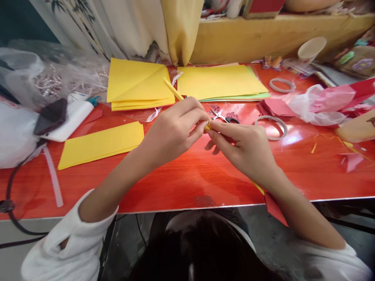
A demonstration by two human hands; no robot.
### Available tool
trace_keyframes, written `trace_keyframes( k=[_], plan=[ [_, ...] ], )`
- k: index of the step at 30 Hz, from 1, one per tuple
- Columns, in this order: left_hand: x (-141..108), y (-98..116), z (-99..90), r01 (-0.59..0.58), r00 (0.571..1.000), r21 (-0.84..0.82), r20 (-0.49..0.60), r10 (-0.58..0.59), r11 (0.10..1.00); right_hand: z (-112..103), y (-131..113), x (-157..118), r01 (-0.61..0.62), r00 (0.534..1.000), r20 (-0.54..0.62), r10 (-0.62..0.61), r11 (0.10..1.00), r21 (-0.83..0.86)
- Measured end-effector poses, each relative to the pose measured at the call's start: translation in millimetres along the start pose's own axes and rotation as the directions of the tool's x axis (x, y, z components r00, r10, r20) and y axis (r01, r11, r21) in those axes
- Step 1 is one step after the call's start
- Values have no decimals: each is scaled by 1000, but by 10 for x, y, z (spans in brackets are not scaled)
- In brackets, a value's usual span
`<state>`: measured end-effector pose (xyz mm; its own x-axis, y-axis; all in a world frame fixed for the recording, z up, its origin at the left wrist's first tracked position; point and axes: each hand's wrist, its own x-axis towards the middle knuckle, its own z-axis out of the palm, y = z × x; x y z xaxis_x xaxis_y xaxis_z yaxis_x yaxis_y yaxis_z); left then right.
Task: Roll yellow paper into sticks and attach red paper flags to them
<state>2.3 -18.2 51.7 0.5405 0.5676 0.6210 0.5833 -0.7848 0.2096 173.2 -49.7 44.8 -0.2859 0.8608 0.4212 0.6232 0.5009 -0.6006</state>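
A thin yellow paper roll (172,89) slants over the table, its far end sticking out beyond my left hand (180,127). That hand is closed, with thumb and fingertips pinched on the roll. At the roll's near end, the thumb and forefinger of my right hand (246,146) pinch it too, and the two hands' fingertips almost meet. The middle of the roll is hidden by my left fingers. Just behind my fingertips lie scissors (218,115) with dark handles. Under my right wrist, a strip of red paper (275,210) hangs over the table's front edge.
Yellow paper stacks lie at the back left (137,84) and back centre (219,82). Folded yellow sheets (102,143) are at left, near a phone (51,116). On the right are tape rolls (283,130), pink tissue (325,103) and a cup (312,48).
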Motion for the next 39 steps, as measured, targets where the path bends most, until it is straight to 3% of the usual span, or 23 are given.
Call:
trace_keyframes(
  k=[5,9,12,14,17,19,21,23,26,28,30,34,39],
  plan=[
    [12,1,-13,60,997,-5,-40,-60,998,-17,15,3,-100,994,58,91,979,176],
    [59,-44,-69,137,981,-29,-135,-140,990,-9,36,19,-210,976,130,173,905,371],
    [89,-143,-133,235,932,12,-288,-221,972,-5,43,47,-293,956,167,242,826,481],
    [83,-247,-163,358,889,124,-349,-297,926,-11,48,71,-338,941,199,274,779,529],
    [33,-430,-163,473,880,325,-229,-417,819,-27,62,102,-384,923,241,299,724,573],
    [-1,-533,-138,464,881,350,-94,-463,813,-34,74,113,-400,917,258,305,701,591],
    [-12,-590,-118,478,871,355,-72,-486,804,-38,82,116,-408,913,270,306,690,598],
    [5,-588,-122,442,897,364,-162,-411,820,-37,81,116,-412,911,276,306,686,600],
    [54,-494,-161,234,960,323,-225,-165,917,-31,67,115,-415,910,287,300,677,607],
    [76,-408,-180,75,994,216,-98,-55,973,-27,60,112,-418,908,301,291,671,612],
    [80,-339,-180,3,999,107,41,-8,994,-26,59,107,-415,909,319,269,669,617],
    [59,-298,-151,9,980,-19,197,-5,1000,-40,69,97,-393,913,352,205,671,629],
    [52,-325,-139,73,971,-71,234,-54,995,-70,74,101,-392,898,415,144,690,609]
  ],
)
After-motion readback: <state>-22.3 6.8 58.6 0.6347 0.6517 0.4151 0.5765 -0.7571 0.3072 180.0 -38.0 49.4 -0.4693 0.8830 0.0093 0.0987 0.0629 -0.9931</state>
